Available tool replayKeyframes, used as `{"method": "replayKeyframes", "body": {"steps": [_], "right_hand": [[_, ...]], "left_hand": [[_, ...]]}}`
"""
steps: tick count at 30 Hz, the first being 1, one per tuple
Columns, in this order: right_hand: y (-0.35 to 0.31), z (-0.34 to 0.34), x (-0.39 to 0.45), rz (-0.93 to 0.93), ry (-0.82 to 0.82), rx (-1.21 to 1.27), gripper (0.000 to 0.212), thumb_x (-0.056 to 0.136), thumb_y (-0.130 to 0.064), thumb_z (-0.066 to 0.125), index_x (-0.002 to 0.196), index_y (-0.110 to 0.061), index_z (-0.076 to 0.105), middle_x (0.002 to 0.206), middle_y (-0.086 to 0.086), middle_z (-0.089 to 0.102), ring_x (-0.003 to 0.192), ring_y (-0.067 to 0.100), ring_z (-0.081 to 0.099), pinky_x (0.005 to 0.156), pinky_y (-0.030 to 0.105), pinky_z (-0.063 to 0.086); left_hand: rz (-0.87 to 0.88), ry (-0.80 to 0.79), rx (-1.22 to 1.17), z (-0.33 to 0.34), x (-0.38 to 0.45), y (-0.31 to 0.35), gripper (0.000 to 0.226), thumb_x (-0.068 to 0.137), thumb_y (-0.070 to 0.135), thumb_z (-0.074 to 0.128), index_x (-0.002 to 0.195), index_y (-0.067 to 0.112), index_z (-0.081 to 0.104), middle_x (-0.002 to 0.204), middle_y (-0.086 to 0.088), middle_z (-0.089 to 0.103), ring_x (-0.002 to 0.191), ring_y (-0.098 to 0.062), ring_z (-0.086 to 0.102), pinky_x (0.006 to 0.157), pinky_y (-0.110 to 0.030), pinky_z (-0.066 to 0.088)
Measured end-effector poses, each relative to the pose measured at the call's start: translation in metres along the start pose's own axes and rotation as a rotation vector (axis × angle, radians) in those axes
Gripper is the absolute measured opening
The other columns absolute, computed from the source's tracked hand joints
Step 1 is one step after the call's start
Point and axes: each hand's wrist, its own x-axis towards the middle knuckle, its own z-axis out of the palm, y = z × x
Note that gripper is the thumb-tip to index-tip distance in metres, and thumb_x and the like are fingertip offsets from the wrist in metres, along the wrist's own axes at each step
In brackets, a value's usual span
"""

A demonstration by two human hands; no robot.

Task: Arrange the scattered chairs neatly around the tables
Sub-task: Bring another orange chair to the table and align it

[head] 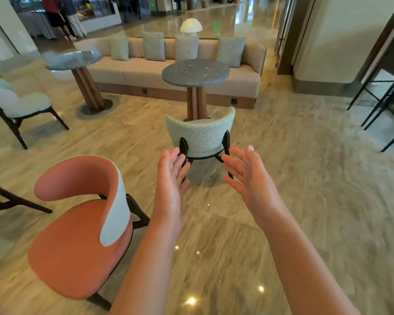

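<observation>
We are holding both hands out, palms facing each other, the left hand [172, 178] and right hand [248, 176] both spread and gripping nothing. Just beyond our fingers [175, 154] the pale green chair [200, 135] is standing with its back to us, already tucked against the round bench [195, 72]; we are not touching it. Left of our left fingers, much nearer to us, the orange chair [77, 226] is sitting well apart from any bench, and farther left another pale chair [18, 101] is standing clear of the second bench [72, 60].

What we are risking, as we judge it: if we are pushing the green chair on, its back or legs could knock the bench's wooden column [196, 103]. With fingers this slack, a grip on the curved, fabric-covered back could slip. The polished floor [293, 178] is looking slick, so a shoved chair may slide too far or skew. The orange chair is also crowding our left arm, and a careless swing could catch it.
</observation>
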Motion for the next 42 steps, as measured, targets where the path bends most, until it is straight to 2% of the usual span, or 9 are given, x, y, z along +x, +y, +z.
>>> {"method": "replayKeyframes", "body": {"steps": [4,9,21,23,29,34,37,42], "right_hand": [[-0.001,0.002,0.023,0.014,0.016,0.028,0.050,0.103,-0.054,0.032,0.141,-0.027,0.052,0.137,-0.006,0.062,0.126,0.004,0.056,0.112,0.037,0.042],[-0.002,0.002,0.104,0.032,-0.007,0.025,0.052,0.104,-0.053,0.032,0.143,-0.025,0.051,0.138,-0.005,0.062,0.127,0.006,0.056,0.112,0.036,0.043],[-0.050,0.014,0.311,0.029,-0.261,0.008,0.057,0.105,-0.048,0.031,0.151,-0.017,0.041,0.144,0.000,0.056,0.131,0.011,0.053,0.114,0.039,0.041],[-0.043,0.019,0.326,0.046,-0.282,0.003,0.057,0.104,-0.050,0.032,0.151,-0.018,0.042,0.144,0.000,0.057,0.129,0.010,0.054,0.114,0.039,0.041],[-0.028,0.040,0.384,0.097,-0.346,-0.023,0.055,0.105,-0.050,0.030,0.148,-0.019,0.046,0.140,-0.003,0.060,0.127,0.006,0.055,0.113,0.037,0.043],[-0.027,0.071,0.446,0.099,-0.340,-0.047,0.055,0.105,-0.050,0.031,0.147,-0.019,0.047,0.138,-0.003,0.061,0.128,0.007,0.055,0.109,0.032,0.045],[-0.027,0.096,0.481,0.112,-0.350,-0.088,0.051,0.105,-0.049,0.032,0.144,-0.021,0.049,0.135,-0.004,0.063,0.129,0.008,0.055,0.107,0.031,0.045],[-0.038,0.123,0.536,0.074,-0.306,-0.132,0.053,0.102,-0.055,0.039,0.142,-0.024,0.052,0.133,-0.008,0.063,0.126,0.004,0.055,0.113,0.038,0.042]], "left_hand": [[-0.012,-0.005,0.014,0.001,0.022,-0.003,0.060,0.104,0.059,0.023,0.150,0.029,0.045,0.149,0.007,0.053,0.132,-0.007,0.054,0.118,-0.042,0.034],[-0.008,0.038,0.064,0.012,0.097,-0.005,0.060,0.104,0.060,0.022,0.151,0.030,0.045,0.149,0.008,0.053,0.132,-0.007,0.052,0.119,-0.042,0.032],[0.127,0.233,0.124,0.060,0.256,0.027,0.063,0.098,0.067,0.025,0.147,0.035,0.048,0.150,0.009,0.050,0.131,-0.005,0.052,0.115,-0.040,0.033],[0.116,0.271,0.117,0.058,0.267,0.026,0.057,0.101,0.065,0.023,0.142,0.037,0.051,0.150,0.009,0.050,0.130,-0.005,0.052,0.115,-0.040,0.033],[0.055,0.360,0.057,0.037,0.319,0.025,0.058,0.103,0.060,0.021,0.147,0.033,0.048,0.145,0.011,0.053,0.129,-0.005,0.052,0.117,-0.040,0.032],[0.078,0.378,0.016,0.016,0.373,0.027,0.066,0.088,0.070,0.028,0.141,0.036,0.051,0.146,0.009,0.053,0.130,-0.005,0.052,0.116,-0.040,0.032],[0.078,0.396,-0.040,0.001,0.416,0.032,0.054,0.101,0.061,0.023,0.137,0.036,0.053,0.147,0.007,0.052,0.131,-0.008,0.051,0.118,-0.040,0.032],[0.078,0.345,-0.044,-0.002,0.497,0.052,0.056,0.106,0.054,0.020,0.148,0.029,0.046,0.150,0.005,0.051,0.131,-0.008,0.051,0.119,-0.040,0.031]]}}
